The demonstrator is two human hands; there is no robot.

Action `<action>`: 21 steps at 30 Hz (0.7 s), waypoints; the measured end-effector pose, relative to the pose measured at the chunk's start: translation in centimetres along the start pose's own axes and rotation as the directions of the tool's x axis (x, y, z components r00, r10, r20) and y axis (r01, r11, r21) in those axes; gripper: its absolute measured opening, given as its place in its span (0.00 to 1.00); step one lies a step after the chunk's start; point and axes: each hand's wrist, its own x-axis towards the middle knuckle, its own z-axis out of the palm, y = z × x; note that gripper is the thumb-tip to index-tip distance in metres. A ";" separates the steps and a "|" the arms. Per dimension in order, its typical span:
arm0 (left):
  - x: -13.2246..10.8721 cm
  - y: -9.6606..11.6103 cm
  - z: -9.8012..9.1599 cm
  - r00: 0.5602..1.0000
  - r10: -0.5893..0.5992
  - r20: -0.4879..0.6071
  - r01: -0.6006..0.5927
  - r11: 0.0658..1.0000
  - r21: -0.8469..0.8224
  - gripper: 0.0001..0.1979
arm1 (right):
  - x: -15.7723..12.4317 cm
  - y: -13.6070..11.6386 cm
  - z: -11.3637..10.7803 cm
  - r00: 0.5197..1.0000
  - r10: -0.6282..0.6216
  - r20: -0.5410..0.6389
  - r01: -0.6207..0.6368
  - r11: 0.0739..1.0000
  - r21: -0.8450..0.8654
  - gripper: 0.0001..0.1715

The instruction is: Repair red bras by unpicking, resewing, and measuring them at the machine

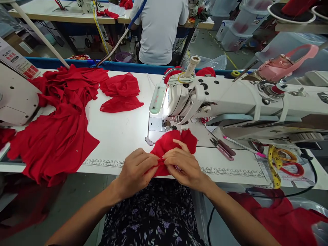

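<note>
Viewing remotely, I log left hand (pixel 138 169) and right hand (pixel 183 164) pinched on the red cloth (pixel 166 141), fingertips nearly meeting. Cloth spreads ahead of the grip, bunched; long axis unclear. Presser foot (pixel 166 125) lies beyond, right hand nearer.

Fabric (pixel 166 142) red; sewing machine (pixel 230 94) white; clothing (pixel 153 215) black, purple-and-white floral.

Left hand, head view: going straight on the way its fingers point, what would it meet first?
Beyond the red cloth in its grip, the left hand would probably meet the right hand first, though how their depths line up is hard to tell.
</note>
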 end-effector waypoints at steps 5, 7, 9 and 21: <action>-0.6 0.5 0.2 0.999 0.016 -0.046 -0.014 0.999 0.046 0.13 | -0.6 0.2 0.7 0.997 -0.015 -0.076 0.018 0.999 0.032 0.15; -0.8 0.5 0.4 0.998 0.032 -0.054 -0.028 0.998 0.062 0.13 | -0.7 0.2 0.8 0.996 -0.002 -0.092 0.008 0.998 0.058 0.15; -1.0 0.5 0.6 0.998 0.046 -0.046 -0.043 0.997 0.069 0.13 | -0.8 0.1 0.9 0.994 0.005 -0.106 0.003 0.997 0.076 0.14; -1.0 0.3 1.5 0.992 -0.017 -0.127 0.034 0.990 0.133 0.11 | -1.1 -0.1 1.1 0.980 -0.030 -0.195 0.021 0.999 -0.047 0.13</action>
